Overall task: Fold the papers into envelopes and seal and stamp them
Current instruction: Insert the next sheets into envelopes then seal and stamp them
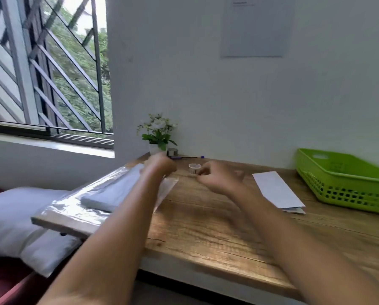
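On the right of the wooden desk (pixel 206 227), one folded envelope (pixel 276 190) lies flat just beside the green basket (pixel 338 190). It looks finished in its folding, though whether it is sealed or stamped cannot be told. At the left edge sits the stack of papers (pixel 113 190) in its clear wrap, so most of the folding appears to be left. The left hand (pixel 160 166) reaches over the far end of that stack, close to a small metal stamp (pixel 172 152) and a pen (pixel 188 157) by the wall. Its fingers curl away from the camera and blur, so I cannot tell what, if anything, they hold. The right hand (pixel 217 179) hovers with bent fingers right next to a small roll (pixel 194 168), likely tape or stickers for sealing. Whether it touches or pinches the roll is unclear.
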